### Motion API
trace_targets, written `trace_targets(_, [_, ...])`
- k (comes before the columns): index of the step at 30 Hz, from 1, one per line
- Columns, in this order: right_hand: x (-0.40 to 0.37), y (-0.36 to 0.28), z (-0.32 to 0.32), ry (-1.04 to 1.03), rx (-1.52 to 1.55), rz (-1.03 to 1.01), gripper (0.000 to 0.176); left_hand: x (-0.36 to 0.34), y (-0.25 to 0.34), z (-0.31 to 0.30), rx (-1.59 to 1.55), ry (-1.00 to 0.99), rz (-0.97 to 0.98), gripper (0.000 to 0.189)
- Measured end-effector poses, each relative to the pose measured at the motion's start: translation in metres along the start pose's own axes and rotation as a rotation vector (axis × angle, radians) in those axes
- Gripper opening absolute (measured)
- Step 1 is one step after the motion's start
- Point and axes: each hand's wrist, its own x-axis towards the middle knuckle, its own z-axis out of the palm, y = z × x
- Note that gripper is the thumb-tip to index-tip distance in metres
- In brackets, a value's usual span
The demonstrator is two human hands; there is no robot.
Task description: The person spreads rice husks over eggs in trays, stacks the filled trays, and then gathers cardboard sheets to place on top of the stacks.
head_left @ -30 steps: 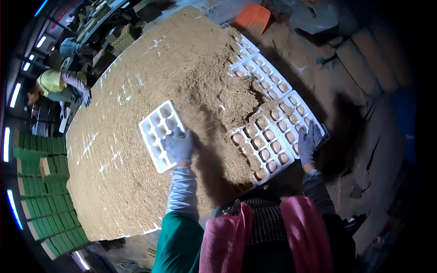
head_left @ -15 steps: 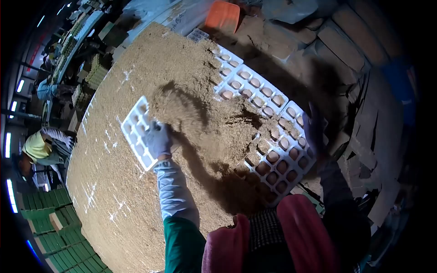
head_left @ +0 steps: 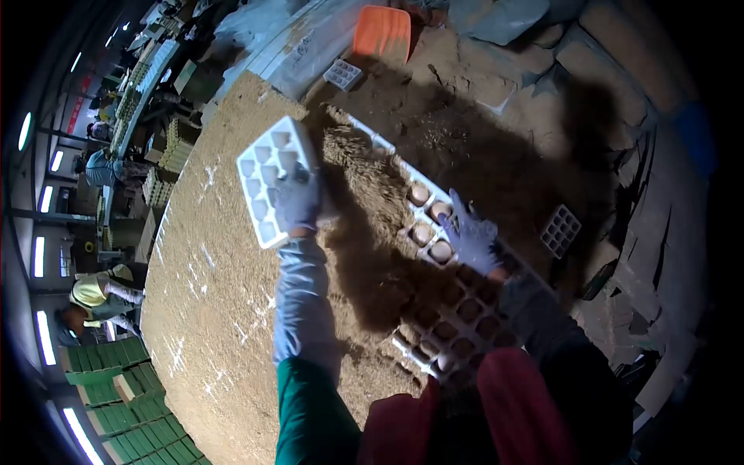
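My gloved left hand (head_left: 298,200) grips an empty white plastic cell tray (head_left: 262,180) by its right side, tilted on edge over a wide bed of loose, husk-like brown grain (head_left: 225,256). Some grain lies heaped right of this tray, partly blurred. Fingers spread, my gloved right hand (head_left: 474,239) rests at the white cell trays (head_left: 425,208) lying along the bed's right edge. Pale brown eggs (head_left: 441,250) sit in their cells, close by its fingertips. Grain covers part of these trays, and shadow darkens the nearer cells.
Beyond the bed lie a small white cell tray (head_left: 342,74) and an orange scoop-like piece (head_left: 382,32). Another tray (head_left: 560,231) lies on the right, near stacked sacks (head_left: 597,74). At left, a person in a yellow top (head_left: 89,293) bends beside green stacked crates (head_left: 116,387).
My left hand and its tray have moved up and away from me. My right hand has come left onto the egg trays. Grain now hides much of the far trays.
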Motion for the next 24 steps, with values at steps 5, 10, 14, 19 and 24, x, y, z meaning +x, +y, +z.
trace_targets(5, [0.007,-0.002,-0.009,0.265,-0.122,-0.326,0.049,0.097,-0.001,0.0,0.094,0.214,0.392,0.045])
trace_targets(10, [0.007,-0.005,-0.015,0.212,-0.039,-0.283,0.045,0.05,0.027,-0.006,-0.126,-0.12,0.58,0.04])
trace_targets(14, [0.004,0.001,-0.004,0.031,0.039,-0.05,0.043,-0.07,0.027,-0.059,-0.171,-0.171,0.789,0.044])
trace_targets(19, [0.001,-0.002,-0.007,0.063,0.137,-0.096,0.046,-0.193,-0.092,-0.051,-0.453,-0.158,0.106,0.053])
trace_targets(24, [0.001,-0.001,-0.008,0.149,0.153,-0.232,0.047,-0.233,-0.031,-0.079,-0.455,-0.188,0.143,0.046])
